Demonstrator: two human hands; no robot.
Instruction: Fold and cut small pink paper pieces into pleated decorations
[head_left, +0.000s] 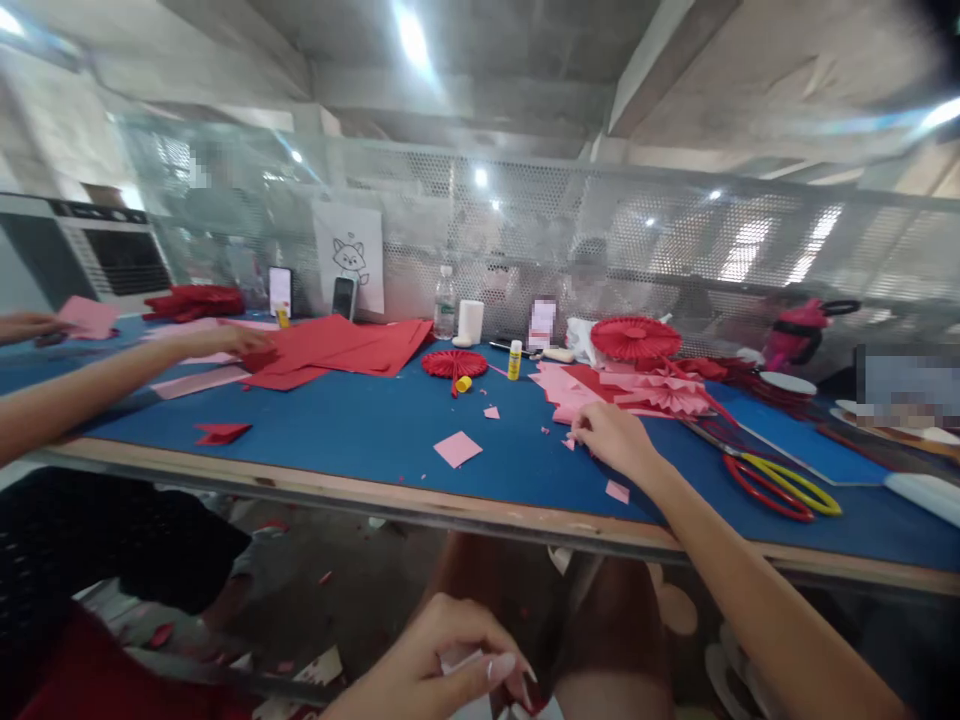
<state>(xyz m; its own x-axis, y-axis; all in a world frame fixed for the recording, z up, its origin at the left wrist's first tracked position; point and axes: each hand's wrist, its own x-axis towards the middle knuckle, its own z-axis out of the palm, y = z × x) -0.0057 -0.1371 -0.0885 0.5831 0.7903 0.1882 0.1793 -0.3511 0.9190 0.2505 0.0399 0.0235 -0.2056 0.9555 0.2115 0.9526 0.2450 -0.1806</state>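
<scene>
My right hand (615, 438) rests on the blue tabletop, its fingertips pinched on a small pink paper scrap (568, 444). Tiny pink bits lie just left of it, and a pink paper piece (618, 491) is below the wrist. Low over my lap, my left hand (469, 640) is curled closed. Something whitish with a red patch shows at its fingers, too covered to name. Between the hands and the back of the table lie a pink paper square (458, 449), a smaller pink piece (491, 412) and an uncapped glue stick (514, 360) with its yellow cap (463, 384).
Red-and-yellow-handled scissors (780, 485) lie at right, near pleated pink paper (667, 392) and a red paper rosette (636, 338). Red sheets (337, 348) spread left of centre. A co-worker's hands (240, 342) work at far left. A mesh partition (525, 230) stands behind.
</scene>
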